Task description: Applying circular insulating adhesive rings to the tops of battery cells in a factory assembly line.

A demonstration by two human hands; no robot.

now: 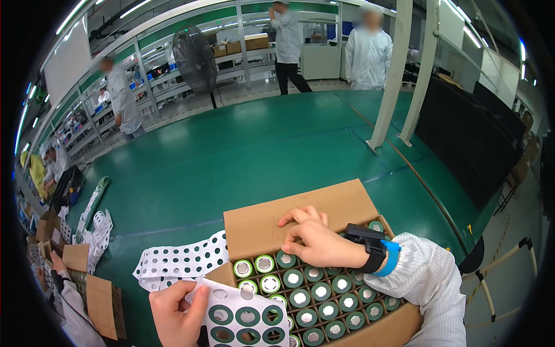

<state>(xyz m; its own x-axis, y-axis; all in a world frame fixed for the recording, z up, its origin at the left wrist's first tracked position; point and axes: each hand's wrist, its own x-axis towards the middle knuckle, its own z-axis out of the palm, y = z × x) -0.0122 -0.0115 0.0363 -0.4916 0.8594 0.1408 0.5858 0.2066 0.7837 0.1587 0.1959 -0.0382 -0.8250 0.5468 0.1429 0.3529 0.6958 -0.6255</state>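
Note:
My left hand (179, 312) pinches the edge of a white backing sheet (234, 295) bearing dark green ring stickers (248, 316). The sheet hangs over the near left corner of an open cardboard box (300, 211). Cylindrical battery cells stand upright in the box's dividers. Several cells (265, 264) on the left side show bright green rims; most others wear dark green rings (300, 298) around their silver tops. My right hand (312, 237) reaches over the box with fingers apart and bent, its lower fingertip at a ringed cell (285, 259) near the back flap. My palm and wrist hide some cells behind.
A used perforated white strip (185, 260) lies left of the box on the green table (231, 156). Further left are another strip (102, 231) and a second open carton (101, 301) beside a co-worker's hand (58, 263). White posts (393, 81) and dark screens (468, 133) stand right.

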